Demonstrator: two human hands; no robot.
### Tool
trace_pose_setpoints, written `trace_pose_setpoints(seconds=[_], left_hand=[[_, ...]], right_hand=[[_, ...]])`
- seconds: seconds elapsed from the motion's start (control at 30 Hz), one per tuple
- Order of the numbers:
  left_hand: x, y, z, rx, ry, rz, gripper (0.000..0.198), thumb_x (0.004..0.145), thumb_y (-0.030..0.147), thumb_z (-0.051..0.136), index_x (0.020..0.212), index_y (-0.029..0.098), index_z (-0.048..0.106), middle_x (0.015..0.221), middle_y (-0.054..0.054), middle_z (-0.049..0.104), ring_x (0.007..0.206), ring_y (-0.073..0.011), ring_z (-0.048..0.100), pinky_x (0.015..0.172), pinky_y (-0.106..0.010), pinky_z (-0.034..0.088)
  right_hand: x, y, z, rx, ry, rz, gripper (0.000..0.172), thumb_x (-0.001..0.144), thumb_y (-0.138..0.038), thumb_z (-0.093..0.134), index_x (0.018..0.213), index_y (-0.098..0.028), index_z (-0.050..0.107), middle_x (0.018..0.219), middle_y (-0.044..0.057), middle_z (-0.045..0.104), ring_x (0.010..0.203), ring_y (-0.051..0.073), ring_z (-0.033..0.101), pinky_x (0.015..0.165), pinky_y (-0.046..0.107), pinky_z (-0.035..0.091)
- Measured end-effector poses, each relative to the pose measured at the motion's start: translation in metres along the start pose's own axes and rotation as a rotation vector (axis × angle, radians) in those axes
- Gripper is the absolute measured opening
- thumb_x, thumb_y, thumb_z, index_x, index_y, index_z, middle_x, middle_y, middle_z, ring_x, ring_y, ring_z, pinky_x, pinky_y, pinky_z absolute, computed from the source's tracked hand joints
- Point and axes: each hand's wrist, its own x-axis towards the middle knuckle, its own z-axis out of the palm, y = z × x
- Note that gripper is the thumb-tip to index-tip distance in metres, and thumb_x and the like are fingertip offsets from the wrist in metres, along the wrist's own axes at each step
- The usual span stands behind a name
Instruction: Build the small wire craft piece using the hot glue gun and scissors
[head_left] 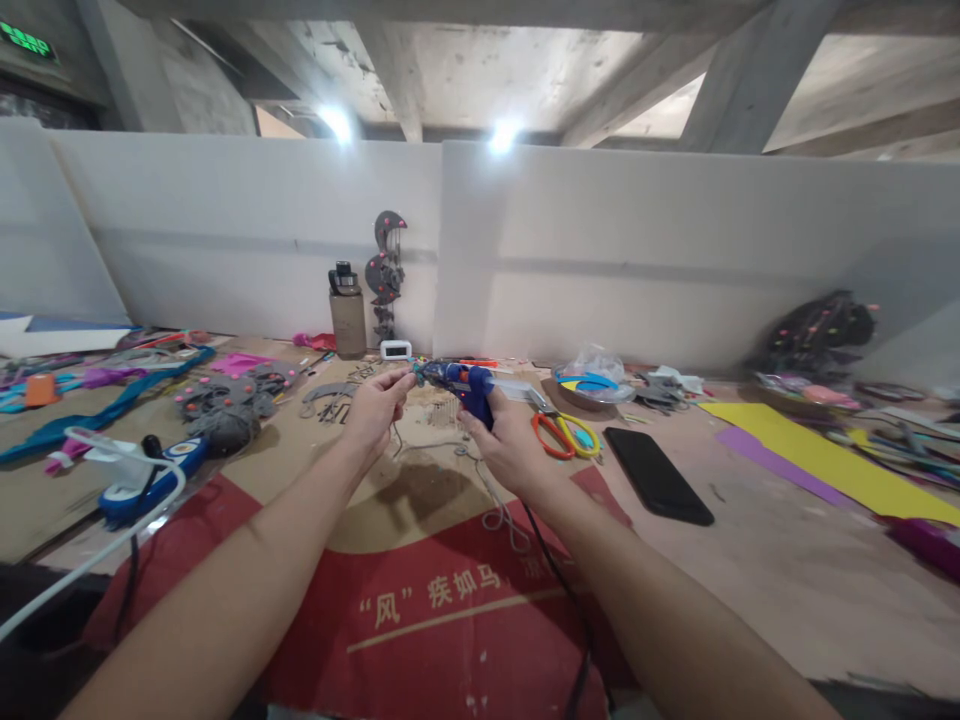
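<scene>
My right hand (510, 435) is wrapped round the handle of a blue hot glue gun (474, 388), whose nozzle points left. A clear glue stick (513, 387) sticks out of its back, and a black cable (559, 570) runs down from it. Right at the nozzle, my left hand (377, 408) pinches with thumb and forefinger. A thin grey cord (431, 445) trails from below those fingers across the cardboard (420, 510) and ends in loops near my right wrist. Whatever sits at the left fingertips is too small to make out clearly.
Scissors (568, 436) and a black phone (658, 474) lie right of my right hand. A bottle (347, 315) and small white clock (396, 350) stand at the back. Leftward are grey felt pieces (232, 392) and a blue power strip (154, 480); yellow sheets (832, 450) lie right.
</scene>
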Motion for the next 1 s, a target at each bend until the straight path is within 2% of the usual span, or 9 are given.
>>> trace_pose_setpoints(seconds=[0.17,0.57,1.0], left_hand=[[-0.001,0.0019,0.0008,-0.004,-0.002,-0.005,0.04,0.056,0.036,0.081,0.085,0.012,0.069,0.055,0.005,0.046,0.043,-0.0023,0.028,0.039,-0.019,0.013],[0.0007,-0.0006,-0.0002,-0.021,-0.004,-0.006,0.038,0.055,0.037,0.081,0.082,0.013,0.069,0.05,0.007,0.04,0.041,-0.0026,0.026,0.039,-0.019,0.013],[0.0014,-0.0013,-0.0002,-0.02,0.001,-0.002,0.039,0.054,0.037,0.082,0.081,0.013,0.069,0.051,0.006,0.043,0.041,-0.0022,0.026,0.039,-0.018,0.014]], right_hand=[[-0.0005,0.0001,0.0004,-0.009,0.025,0.028,0.031,0.085,-0.034,0.046,0.105,-0.013,0.056,0.09,0.012,0.063,0.08,0.024,0.056,0.074,0.037,0.043],[-0.0009,0.002,0.0018,0.02,0.018,0.005,0.027,0.085,-0.032,0.046,0.105,-0.016,0.055,0.09,0.01,0.063,0.081,0.022,0.056,0.076,0.036,0.044],[-0.0006,0.0004,0.0018,0.033,0.031,0.007,0.027,0.085,-0.031,0.046,0.106,-0.016,0.055,0.092,0.01,0.063,0.083,0.023,0.056,0.077,0.037,0.044]])
